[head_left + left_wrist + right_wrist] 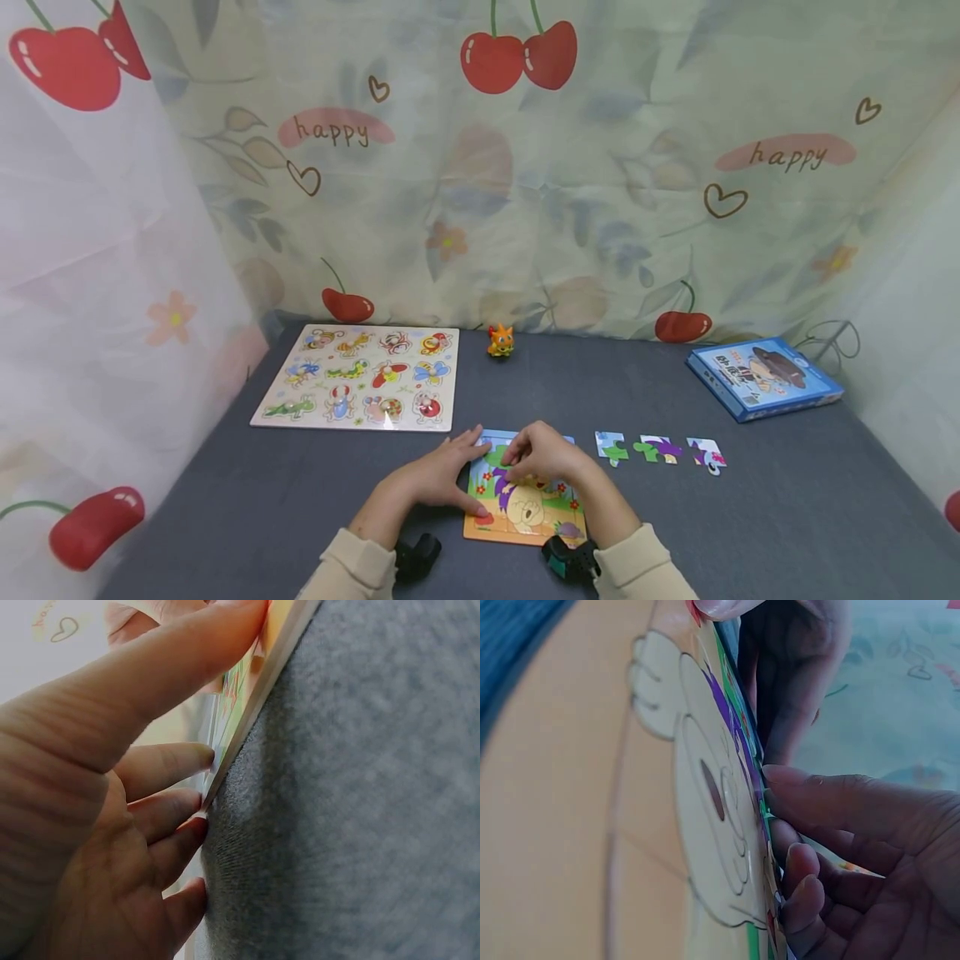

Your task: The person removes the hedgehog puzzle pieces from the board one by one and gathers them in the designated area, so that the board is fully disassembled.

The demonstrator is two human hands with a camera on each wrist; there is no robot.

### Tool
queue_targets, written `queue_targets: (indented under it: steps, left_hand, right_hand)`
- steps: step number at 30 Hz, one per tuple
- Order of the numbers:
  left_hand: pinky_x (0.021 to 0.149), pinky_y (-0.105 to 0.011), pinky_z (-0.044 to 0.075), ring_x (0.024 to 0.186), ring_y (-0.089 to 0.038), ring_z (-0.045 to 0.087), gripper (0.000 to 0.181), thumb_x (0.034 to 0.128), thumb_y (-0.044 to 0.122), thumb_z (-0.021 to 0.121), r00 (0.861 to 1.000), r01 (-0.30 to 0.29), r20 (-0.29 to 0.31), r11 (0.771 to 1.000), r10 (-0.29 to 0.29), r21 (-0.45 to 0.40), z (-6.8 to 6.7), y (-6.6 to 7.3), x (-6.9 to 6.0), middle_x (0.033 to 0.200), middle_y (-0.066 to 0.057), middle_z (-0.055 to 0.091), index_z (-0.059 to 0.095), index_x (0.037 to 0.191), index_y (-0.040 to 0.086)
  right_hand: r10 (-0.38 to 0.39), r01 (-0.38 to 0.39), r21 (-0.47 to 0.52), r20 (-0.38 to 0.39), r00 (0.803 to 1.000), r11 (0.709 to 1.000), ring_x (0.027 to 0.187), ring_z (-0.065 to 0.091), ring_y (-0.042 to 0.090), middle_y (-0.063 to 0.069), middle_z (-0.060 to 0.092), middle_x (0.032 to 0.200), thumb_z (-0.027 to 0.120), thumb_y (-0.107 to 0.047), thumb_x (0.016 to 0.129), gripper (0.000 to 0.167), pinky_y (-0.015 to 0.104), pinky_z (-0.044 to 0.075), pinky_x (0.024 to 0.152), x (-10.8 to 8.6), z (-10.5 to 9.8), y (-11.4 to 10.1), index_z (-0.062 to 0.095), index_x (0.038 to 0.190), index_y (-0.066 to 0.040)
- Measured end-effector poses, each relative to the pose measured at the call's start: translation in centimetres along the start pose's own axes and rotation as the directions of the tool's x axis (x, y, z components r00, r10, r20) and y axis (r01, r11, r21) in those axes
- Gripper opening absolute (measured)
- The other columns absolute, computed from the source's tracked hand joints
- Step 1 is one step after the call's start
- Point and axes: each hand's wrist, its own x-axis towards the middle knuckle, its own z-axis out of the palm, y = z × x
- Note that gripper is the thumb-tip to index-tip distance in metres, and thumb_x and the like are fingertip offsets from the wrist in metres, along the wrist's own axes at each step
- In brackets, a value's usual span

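A colourful jigsaw puzzle [525, 510] with a cartoon hedgehog and an orange border lies on the dark table. My left hand [437, 473] rests along its left side. The thumb [202, 645] touches the lower border, and the other fingers [169, 761] extend straight against the edge. Over the upper part of the picture, my right hand [551, 454] pinches a small puzzle piece at the surface, mostly hidden by the fingers. Close by in the right wrist view, the thumb [832, 799] and curled fingers [802, 900] meet the board. Loose puzzle pieces [660, 450] lie to the right.
An insect peg board [382, 392] lies at the back left. Near the curtain stands a small orange toy figure [500, 341]. At the back right is a blue box [765, 377], with a thin cable [832, 337] behind it.
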Motion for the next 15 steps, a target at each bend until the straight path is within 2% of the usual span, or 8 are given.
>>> queue_targets:
  steps: [15]
  left_hand:
    - [0.114,-0.053,0.015,0.145,-0.031,0.009,0.087,0.0731,0.041,0.077,1.000,0.008,-0.001,1.000,-0.008,-0.013,0.13,-0.05,0.04,0.157,-0.008,0.013,0.035,0.144,0.013]
  right_hand:
    - [0.002,-0.002,0.018,0.002,1.000,1.000,0.056,0.046,0.010,0.002,0.060,0.070,0.073,-0.001,0.076,0.012,0.021,0.038,0.047,-0.07,0.15,0.05,0.068,0.086,0.002]
